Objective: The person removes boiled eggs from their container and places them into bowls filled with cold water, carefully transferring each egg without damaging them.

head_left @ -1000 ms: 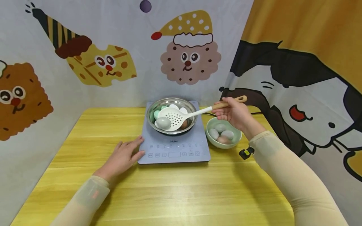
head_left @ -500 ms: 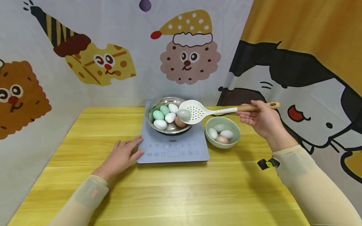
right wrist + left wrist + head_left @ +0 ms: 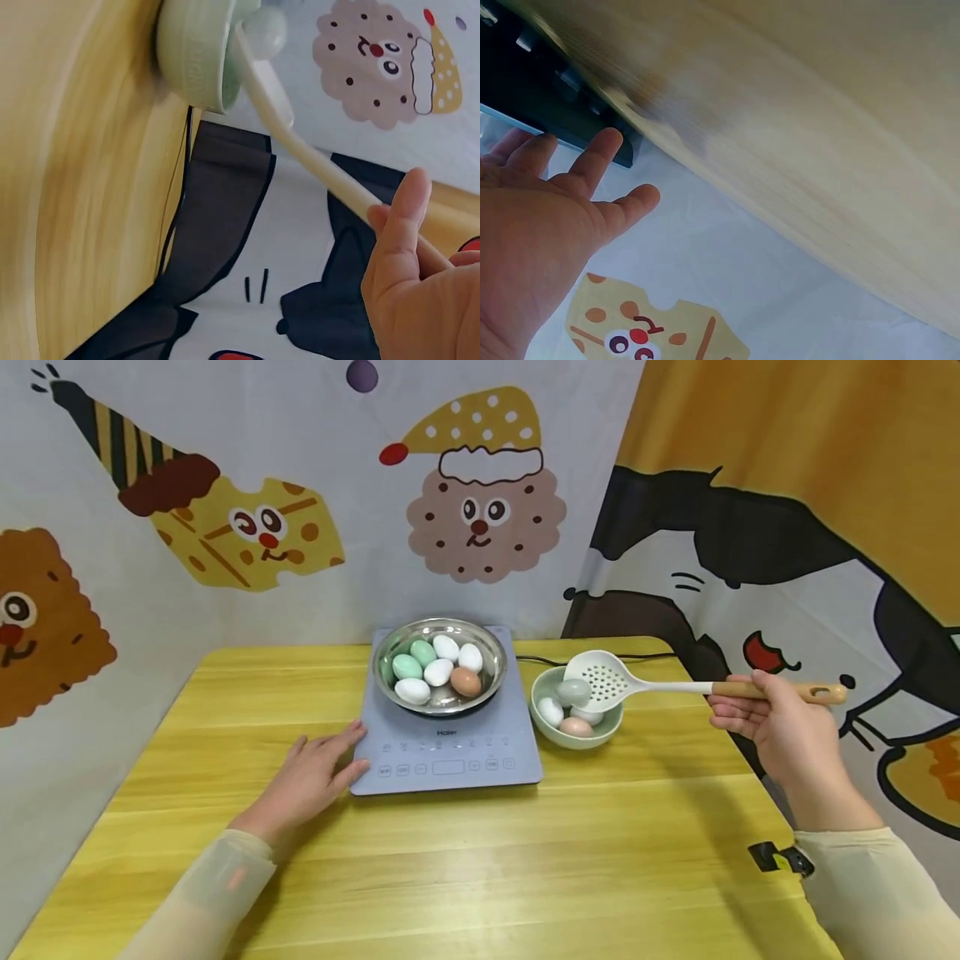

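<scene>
My right hand (image 3: pixel 787 731) grips the wooden handle of a white slotted skimmer (image 3: pixel 611 681). A pale grey-green egg (image 3: pixel 573 692) rides on the skimmer's head, over the green bowl (image 3: pixel 576 742). Inside that bowl lie white eggs and a pinkish egg (image 3: pixel 575 727), partly covered by the skimmer. In the head view my left hand (image 3: pixel 303 781) touches the left edge of the induction cooker (image 3: pixel 446 789) with its fingers extended. On the cooker sits a steel pan (image 3: pixel 442 625) with several white, green and brown eggs. The right wrist view shows the skimmer's shaft (image 3: pixel 322 169) reaching the bowl's rim.
A black cable (image 3: pixel 540 658) runs behind the bowl along the back of the wooden table (image 3: pixel 450 868). Printed curtains (image 3: pixel 300 410) hang close behind the table and at both sides.
My right hand has carried the skimmer with the grey-green egg rightward from above the pan to above the green bowl. My left hand stays at the cooker's edge.
</scene>
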Available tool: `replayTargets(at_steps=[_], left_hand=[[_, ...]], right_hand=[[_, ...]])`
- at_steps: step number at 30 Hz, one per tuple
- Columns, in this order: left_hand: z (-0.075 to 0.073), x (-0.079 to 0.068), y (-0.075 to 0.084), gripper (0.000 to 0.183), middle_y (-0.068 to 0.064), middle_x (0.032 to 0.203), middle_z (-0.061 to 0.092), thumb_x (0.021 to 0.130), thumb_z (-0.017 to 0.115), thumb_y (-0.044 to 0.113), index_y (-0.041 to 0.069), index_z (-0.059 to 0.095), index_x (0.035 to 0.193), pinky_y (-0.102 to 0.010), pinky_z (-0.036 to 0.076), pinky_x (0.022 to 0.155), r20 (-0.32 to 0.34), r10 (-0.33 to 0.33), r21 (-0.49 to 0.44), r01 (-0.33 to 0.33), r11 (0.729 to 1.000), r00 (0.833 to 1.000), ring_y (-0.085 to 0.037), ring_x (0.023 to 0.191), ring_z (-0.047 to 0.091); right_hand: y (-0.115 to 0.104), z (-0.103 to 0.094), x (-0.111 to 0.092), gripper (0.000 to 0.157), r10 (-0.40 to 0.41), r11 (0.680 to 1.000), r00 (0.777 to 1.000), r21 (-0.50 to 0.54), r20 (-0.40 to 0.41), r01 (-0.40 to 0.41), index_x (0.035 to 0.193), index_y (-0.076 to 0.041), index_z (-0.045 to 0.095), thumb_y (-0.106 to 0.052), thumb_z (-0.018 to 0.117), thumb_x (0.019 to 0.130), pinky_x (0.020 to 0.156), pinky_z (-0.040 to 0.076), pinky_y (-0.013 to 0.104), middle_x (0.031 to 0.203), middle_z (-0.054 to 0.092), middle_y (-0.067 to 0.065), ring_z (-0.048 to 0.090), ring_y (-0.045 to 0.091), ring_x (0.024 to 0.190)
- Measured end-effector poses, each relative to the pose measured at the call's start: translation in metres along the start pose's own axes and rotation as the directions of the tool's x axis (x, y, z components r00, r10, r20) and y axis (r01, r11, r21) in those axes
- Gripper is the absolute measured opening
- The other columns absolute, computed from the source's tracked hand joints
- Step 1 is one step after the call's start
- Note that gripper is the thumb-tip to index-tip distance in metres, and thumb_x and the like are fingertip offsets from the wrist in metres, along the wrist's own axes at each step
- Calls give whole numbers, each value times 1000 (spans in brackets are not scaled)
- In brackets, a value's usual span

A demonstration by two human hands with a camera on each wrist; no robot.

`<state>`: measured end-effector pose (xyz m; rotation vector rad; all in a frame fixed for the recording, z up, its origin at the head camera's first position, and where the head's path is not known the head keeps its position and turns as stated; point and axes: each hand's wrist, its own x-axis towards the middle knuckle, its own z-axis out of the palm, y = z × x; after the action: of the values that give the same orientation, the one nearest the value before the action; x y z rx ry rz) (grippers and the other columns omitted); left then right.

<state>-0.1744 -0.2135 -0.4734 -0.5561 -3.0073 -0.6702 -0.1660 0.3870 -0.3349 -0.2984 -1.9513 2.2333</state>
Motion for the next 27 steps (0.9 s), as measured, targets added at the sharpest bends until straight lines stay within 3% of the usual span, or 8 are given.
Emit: replayTargets(at_steps=[6, 11, 13, 17, 18, 20, 24, 27], left_hand=[[1, -2, 0, 64, -8, 171, 43, 110, 58, 45, 12, 45, 164, -80, 21, 121, -3, -11, -6, 11, 1000, 1000, -50, 144, 53], [1, -3, 0, 64, -8, 171, 43, 110, 58, 45, 12, 45, 164, -80, 20, 122, -9, -12, -10, 12, 1000, 1000, -50, 144, 53], [1, -3, -1, 64, -8, 171, 43, 110, 58, 45, 12, 45, 164, -81, 20, 121, -9, -9, -11, 9, 1000, 1000, -50, 144, 53], [0, -2, -2, 65, -9, 171, 42, 111, 56, 47, 12, 44, 164, -81, 20, 121, -2, -4, -5, 4, 1000, 1000, -50, 144, 53], [0, -2, -2, 65, -9, 171, 42, 111, 56, 47, 12, 44, 164, -81, 20, 121, -2, -3, -4, 3, 1000, 1000, -50, 144, 53], [-1, -1, -2, 65, -9, 171, 42, 111, 56, 47, 12, 44, 164, -81, 20, 121, -5, -1, 0, 1, 1000, 1000, -50, 144, 53], [-3, -1, -2, 64, -10, 171, 43, 111, 56, 46, 11, 45, 163, -81, 21, 121, -4, 5, 10, -5, 1000, 1000, -50, 144, 53], [-1, 0, -1, 64, -9, 171, 42, 111, 56, 47, 11, 46, 163, -82, 21, 121, 6, 5, 21, -5, 1000, 1000, -50, 144, 53]], right_hand=[[4, 18, -19, 33, -187, 964, 982, -192, -9, 181, 121, -8, 76, -36, 65, 108, 67, 66, 30, 95, 84, 5, 80, 17, 72], [2, 30, -29, 32, -364, 880, 927, -295, 87, 373, 123, 3, 75, -24, 63, 110, 66, 65, 27, 99, 85, 0, 80, 13, 71], [3, 34, -33, 27, -471, 791, 868, -359, 161, 496, 120, 9, 75, -12, 61, 109, 67, 64, 23, 102, 84, -5, 79, 9, 72], [5, 46, -41, 21, -698, 491, 646, -449, 311, 747, 116, 14, 76, 10, 60, 102, 74, 60, 10, 112, 80, -13, 76, -5, 78], [5, 51, -42, 21, -732, 455, 598, -418, 327, 786, 115, 16, 75, 14, 60, 100, 76, 59, 9, 114, 80, -11, 76, -6, 80], [3, 64, -43, 22, -771, 460, 544, -302, 331, 835, 114, 22, 72, 19, 58, 98, 77, 60, 10, 115, 81, -4, 77, -3, 82], [3, 102, -43, 23, -763, 588, 559, -11, 324, 809, 115, 31, 64, 21, 50, 100, 74, 65, 21, 113, 82, 13, 80, 12, 81], [10, 134, -41, 24, -754, 601, 533, 73, 384, 796, 116, 29, 66, 21, 50, 100, 73, 65, 24, 113, 82, 13, 80, 13, 80]])
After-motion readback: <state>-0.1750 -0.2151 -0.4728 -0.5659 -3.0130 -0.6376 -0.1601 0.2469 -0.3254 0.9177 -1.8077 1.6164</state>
